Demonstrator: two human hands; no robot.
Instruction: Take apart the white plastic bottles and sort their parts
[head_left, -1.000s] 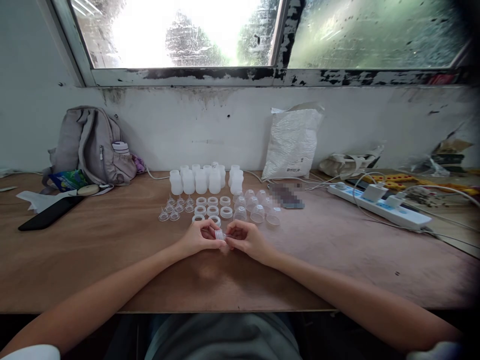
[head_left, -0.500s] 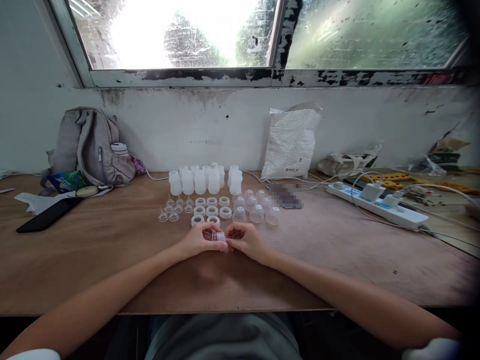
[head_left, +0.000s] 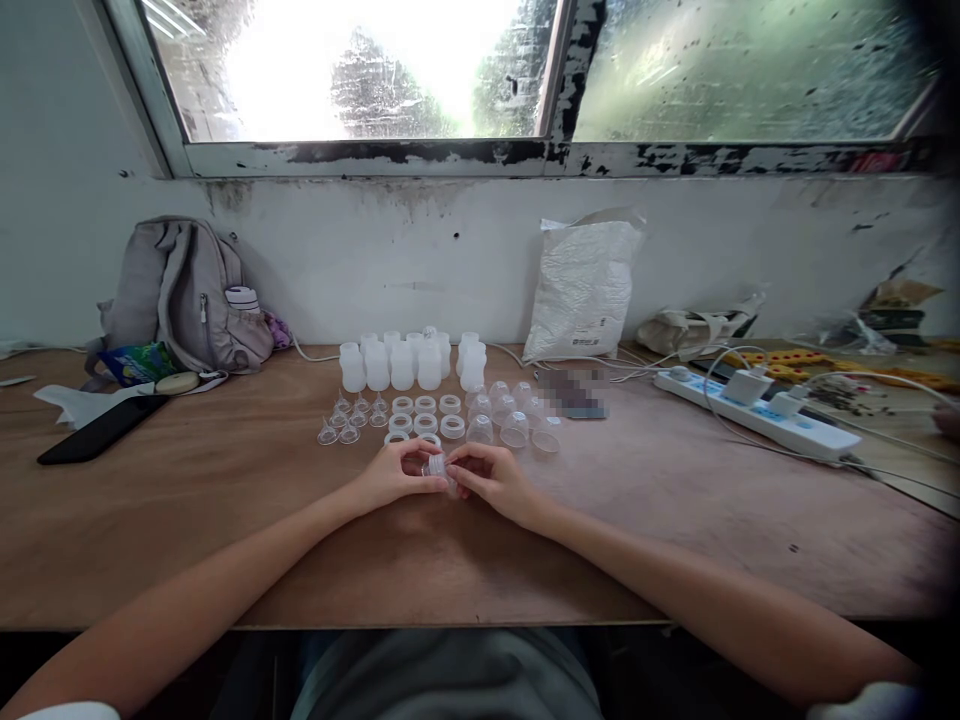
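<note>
Close to the table's front, my left hand [head_left: 397,476] grips a whitish bottle collar ring [head_left: 435,466] between thumb and fingers. From the other side, my right hand [head_left: 487,478] pinches at a clear bottle nipple by the ring; the fingers largely hide it. Just beyond my hands lie rows of white collar rings [head_left: 425,424]. To their left several clear nipples [head_left: 349,433] stand tip up, and to their right are clear domed caps [head_left: 514,430]. Frosted white bottles [head_left: 402,365] stand upright behind, in rows.
A grey backpack [head_left: 180,295] and a black phone [head_left: 101,430] are on the left. Toward the wall stands a white plastic bag [head_left: 585,285]. On the right lie a power strip [head_left: 757,412] with plugs and cables, and a flat object [head_left: 574,395] blurred out.
My right hand's fingers have shifted slightly left and up, closer over the ring. My left hand keeps its grip. The rows of parts have stayed put.
</note>
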